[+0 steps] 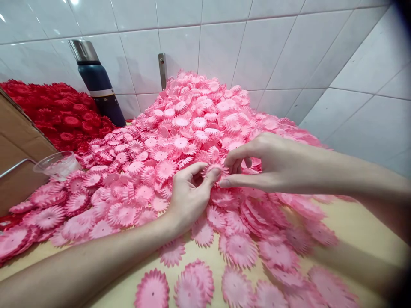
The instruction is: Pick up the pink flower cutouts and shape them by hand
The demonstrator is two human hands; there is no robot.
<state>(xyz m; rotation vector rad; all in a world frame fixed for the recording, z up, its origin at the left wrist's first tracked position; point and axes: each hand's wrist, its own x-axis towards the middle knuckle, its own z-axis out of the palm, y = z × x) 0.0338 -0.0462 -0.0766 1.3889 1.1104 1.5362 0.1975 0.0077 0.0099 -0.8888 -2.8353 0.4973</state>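
Note:
Above the heap of pink fringed flower discs [199, 124], my two hands meet over one small pink flower disc [220, 169]. My left hand [192, 194] is closed, pinching this disc between thumb and curled fingers. From the right, my right hand [253, 164] reaches in with its thumb and bent fingers at the disc's right edge, closed about it. The fingers partly cover the disc, so whether it is one layer or more is hard to make out. Loose discs, each with a small dark centre hole, lie below my hands, such as a flat pink disc [152, 291].
A dark blue bottle [102, 90] with a steel cap leans against the tiled wall [221, 51]. Behind it is a pile of red discs [64, 109]. At the left stand a cardboard box [22, 149] and a clear plastic cup [58, 164]. A metal bracket [162, 70] juts up behind the heap.

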